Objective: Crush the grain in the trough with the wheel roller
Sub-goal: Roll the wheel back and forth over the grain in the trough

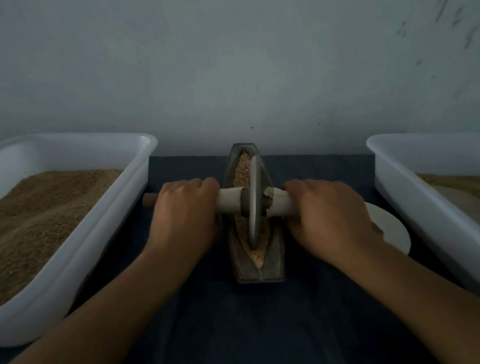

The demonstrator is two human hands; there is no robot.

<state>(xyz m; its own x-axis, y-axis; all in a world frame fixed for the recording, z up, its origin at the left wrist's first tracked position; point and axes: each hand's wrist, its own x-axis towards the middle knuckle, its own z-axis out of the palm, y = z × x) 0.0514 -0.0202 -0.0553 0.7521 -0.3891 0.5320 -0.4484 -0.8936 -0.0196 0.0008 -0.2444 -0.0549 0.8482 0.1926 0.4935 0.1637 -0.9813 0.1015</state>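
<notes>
A dark boat-shaped trough (275, 254) stands in the middle of the table, its long axis pointing away from me. Pale grain (241, 167) lies along its groove. A thin metal wheel roller (253, 201) stands upright in the groove near the trough's middle, on a wooden axle wrapped in pale cloth. My left hand (184, 213) grips the axle left of the wheel, and the axle's brown end (150, 201) pokes out past it. My right hand (328, 214) grips the axle on the right side.
A white tub (132, 168) heaped with brown grain sits at the left. Another white tub (393, 173) with brown meal sits at the right. A white plate (392, 225) lies partly under my right hand. A dark cloth (247, 328) covers the table, and a grey wall rises behind.
</notes>
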